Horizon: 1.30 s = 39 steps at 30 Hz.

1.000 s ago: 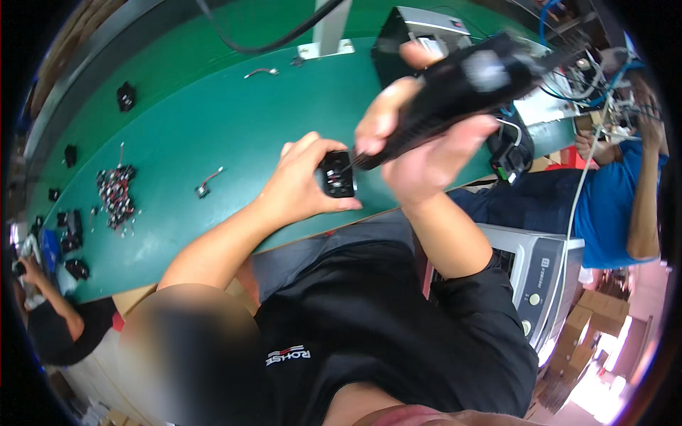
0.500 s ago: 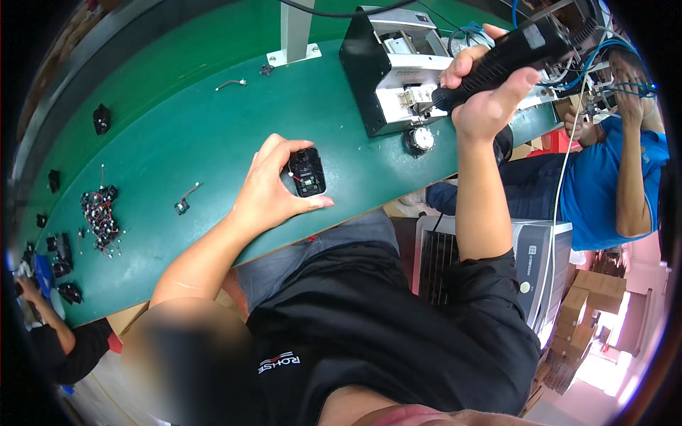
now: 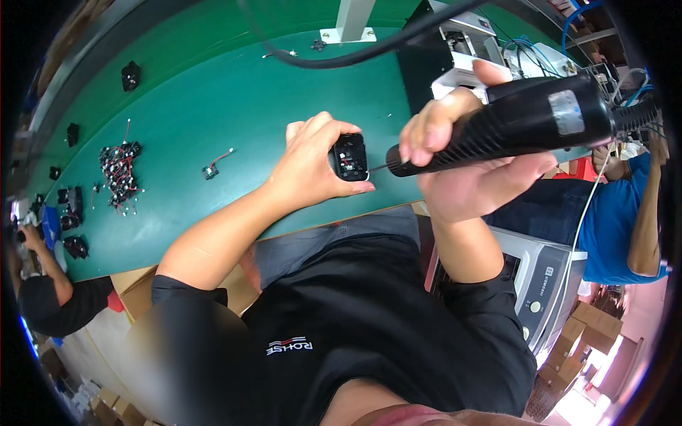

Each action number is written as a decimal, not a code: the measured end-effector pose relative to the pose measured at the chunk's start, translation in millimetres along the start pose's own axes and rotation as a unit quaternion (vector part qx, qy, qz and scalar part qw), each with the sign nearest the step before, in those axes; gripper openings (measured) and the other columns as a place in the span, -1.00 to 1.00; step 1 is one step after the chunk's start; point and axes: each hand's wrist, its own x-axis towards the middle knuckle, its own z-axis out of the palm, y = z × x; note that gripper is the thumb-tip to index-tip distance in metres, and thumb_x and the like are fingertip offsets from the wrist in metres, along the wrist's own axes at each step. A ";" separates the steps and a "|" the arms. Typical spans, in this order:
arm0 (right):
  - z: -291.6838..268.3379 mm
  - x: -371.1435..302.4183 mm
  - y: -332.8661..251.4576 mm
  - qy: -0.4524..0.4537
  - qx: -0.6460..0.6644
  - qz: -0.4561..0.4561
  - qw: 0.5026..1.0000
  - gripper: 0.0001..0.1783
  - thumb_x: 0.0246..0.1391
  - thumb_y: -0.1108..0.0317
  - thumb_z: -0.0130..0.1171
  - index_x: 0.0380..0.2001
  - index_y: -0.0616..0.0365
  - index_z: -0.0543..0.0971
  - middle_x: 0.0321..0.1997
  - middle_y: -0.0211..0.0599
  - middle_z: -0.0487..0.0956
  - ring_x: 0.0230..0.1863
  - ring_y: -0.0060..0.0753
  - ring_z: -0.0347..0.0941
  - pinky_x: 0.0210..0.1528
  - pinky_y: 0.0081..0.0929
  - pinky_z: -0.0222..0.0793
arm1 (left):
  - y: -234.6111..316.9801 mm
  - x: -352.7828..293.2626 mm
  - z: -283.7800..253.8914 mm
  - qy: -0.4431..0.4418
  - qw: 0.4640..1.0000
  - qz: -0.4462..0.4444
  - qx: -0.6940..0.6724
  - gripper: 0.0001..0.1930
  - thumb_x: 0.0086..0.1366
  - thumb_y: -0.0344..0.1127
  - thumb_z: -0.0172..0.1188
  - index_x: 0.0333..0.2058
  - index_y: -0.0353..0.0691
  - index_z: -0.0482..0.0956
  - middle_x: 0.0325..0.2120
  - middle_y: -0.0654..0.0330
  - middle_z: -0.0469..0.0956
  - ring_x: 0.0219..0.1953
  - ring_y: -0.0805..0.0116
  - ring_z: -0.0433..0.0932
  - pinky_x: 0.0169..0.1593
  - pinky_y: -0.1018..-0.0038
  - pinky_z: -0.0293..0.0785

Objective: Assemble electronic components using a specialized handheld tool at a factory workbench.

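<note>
My left hand (image 3: 305, 157) is closed around a small black plastic housing (image 3: 351, 160) at the front of the green table. Inside the housing's open side sit a small circuit board and a short red wire with a white connector. My right hand (image 3: 465, 188) grips a black electric screwdriver (image 3: 522, 117), its ribbed barrel lying across the palm. The thin bit points left, its tip at or just beside the housing's right edge; whether it touches cannot be made out.
A tangled pile of wired boards (image 3: 121, 170) lies left on the table (image 3: 234, 106), with one loose wired board (image 3: 211, 170) nearer. Black parts (image 3: 131, 76) line the left side. A screw feeder (image 3: 419, 60) stands behind the screwdriver; a black cable (image 3: 341, 60) hangs in front. A co-worker (image 3: 618, 220) is at right.
My right hand has brought the screwdriver left and toward me, from the screw feeder to the housing. My left hand still holds the housing. The whole view has shifted.
</note>
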 end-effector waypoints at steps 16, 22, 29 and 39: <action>5.9 -12.4 22.9 -0.022 -0.051 0.059 0.997 0.19 0.02 -0.69 -0.35 0.25 0.27 0.20 -0.54 -0.23 0.45 -0.65 -0.40 0.38 -0.55 -0.41 0.40 | -1.2 -3.9 -1.3 -0.005 1.000 -0.017 -0.007 -0.20 -0.31 -0.05 0.67 -0.03 -0.14 0.51 -0.24 0.20 0.46 -0.14 0.15 0.42 0.06 0.30 0.21; 0.7 -14.8 30.6 -0.012 0.009 0.044 0.999 0.12 0.00 -0.70 -0.34 0.13 0.21 0.26 -0.55 -0.27 0.44 -0.65 -0.45 0.36 -0.57 -0.45 0.37 | 1.0 -3.5 -1.5 0.015 0.999 -0.034 -0.003 -0.23 -0.28 0.08 0.63 -0.09 -0.20 0.57 -0.32 0.22 0.50 -0.19 0.24 0.47 0.04 0.32 0.23; -1.1 -9.6 40.3 0.002 0.001 0.078 0.997 0.09 0.00 -0.70 -0.35 0.07 0.20 0.27 -0.59 -0.31 0.41 -0.68 -0.51 0.32 -0.60 -0.51 0.33 | 3.6 1.0 -6.9 -0.001 0.999 -0.044 -0.008 -0.25 -0.31 -0.01 0.66 -0.08 -0.13 0.58 -0.29 0.21 0.47 -0.18 0.14 0.42 0.01 0.30 0.32; 57.5 97.6 -21.0 -0.051 0.035 0.010 0.998 -0.06 0.29 -0.43 -0.41 0.11 0.36 0.36 -0.58 -0.29 0.45 -0.67 -0.52 0.33 -0.59 -0.54 0.31 | -8.8 11.6 -61.1 0.038 0.881 -0.175 -0.437 -0.42 0.38 0.17 0.08 0.03 -0.28 0.53 -0.18 0.22 0.54 -0.20 0.43 0.48 -0.10 0.44 0.44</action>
